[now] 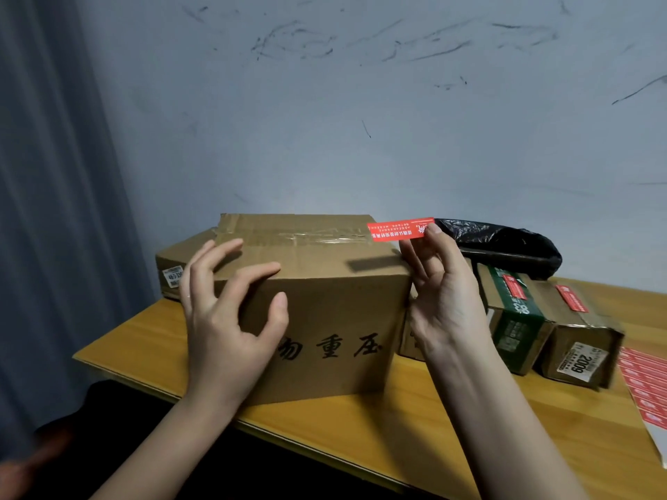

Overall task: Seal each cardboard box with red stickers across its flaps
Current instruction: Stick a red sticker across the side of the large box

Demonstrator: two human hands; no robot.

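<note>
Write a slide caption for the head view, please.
Right hand holds a red sticker above the large cardboard box; left hand steadies it.

"重压" on box [317, 308]; "2009" label [580, 363]

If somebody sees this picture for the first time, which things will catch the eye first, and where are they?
The bright red sticker, pinched in the right hand above the far right corner of the big cardboard box in the centre. The left hand rests with spread fingers on the box's near left edge. To the right, on the wooden table, lie smaller boxes already bearing red stickers.
</note>
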